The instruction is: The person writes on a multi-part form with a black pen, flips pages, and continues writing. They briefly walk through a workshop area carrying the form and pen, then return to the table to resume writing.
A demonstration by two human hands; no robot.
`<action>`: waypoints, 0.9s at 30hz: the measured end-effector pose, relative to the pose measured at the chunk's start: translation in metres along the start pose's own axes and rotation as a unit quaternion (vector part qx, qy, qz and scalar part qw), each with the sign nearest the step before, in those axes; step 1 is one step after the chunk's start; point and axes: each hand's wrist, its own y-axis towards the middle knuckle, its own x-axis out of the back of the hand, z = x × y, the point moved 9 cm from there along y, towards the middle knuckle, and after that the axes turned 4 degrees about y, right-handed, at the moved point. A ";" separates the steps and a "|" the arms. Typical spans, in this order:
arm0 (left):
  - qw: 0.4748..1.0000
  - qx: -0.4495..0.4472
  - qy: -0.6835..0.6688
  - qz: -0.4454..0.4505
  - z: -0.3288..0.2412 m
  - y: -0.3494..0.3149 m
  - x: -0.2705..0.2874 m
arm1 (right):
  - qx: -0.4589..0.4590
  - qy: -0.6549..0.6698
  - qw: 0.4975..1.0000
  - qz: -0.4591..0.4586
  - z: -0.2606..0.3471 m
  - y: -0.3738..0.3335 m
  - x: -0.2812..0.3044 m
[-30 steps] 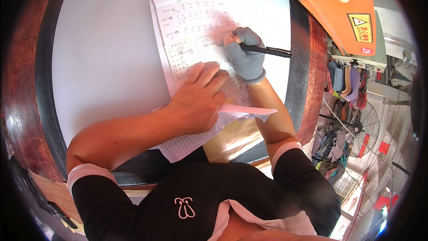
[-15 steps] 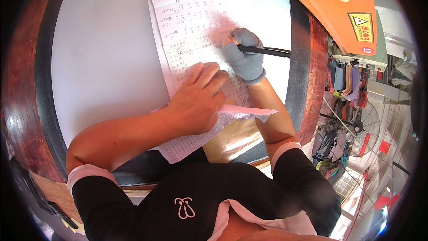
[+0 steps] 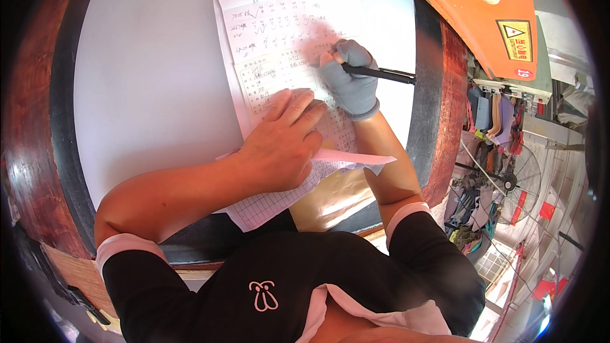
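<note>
Pen is gripped in the right hand; papers are merely pressed beneath the left hand, fingers extended, and could be skewed if pressure were eased.

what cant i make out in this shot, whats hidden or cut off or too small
Head view: the black pen's tip, lost among the gloved right hand's fingers and their shadow.
Head view: part of the written papers, covered by the left hand.
Head view: the rest of the orange machine, cut off by the top edge.
Head view: what the hanging items at right are, too small.
</note>
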 end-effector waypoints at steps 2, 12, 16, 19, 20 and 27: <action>1.000 0.000 -0.001 -0.001 0.000 0.000 0.000 | -0.006 -0.006 1.000 0.007 0.000 0.000 -0.002; 1.000 0.009 -0.001 0.011 0.002 0.000 -0.003 | 0.003 -0.014 1.000 0.001 0.005 0.001 -0.002; 1.000 0.009 -0.002 0.013 0.002 0.000 -0.003 | -0.099 0.146 0.982 -0.073 -0.013 -0.003 0.010; 1.000 0.010 -0.007 0.010 0.002 0.000 -0.002 | -0.107 0.219 0.964 -0.107 -0.016 -0.003 0.017; 1.000 0.011 -0.010 0.011 0.002 0.000 -0.003 | -0.108 0.221 0.964 -0.102 -0.016 -0.003 0.017; 1.000 0.004 -0.016 -0.012 0.001 -0.001 0.001 | -0.016 0.139 0.989 -0.055 0.004 -0.005 0.007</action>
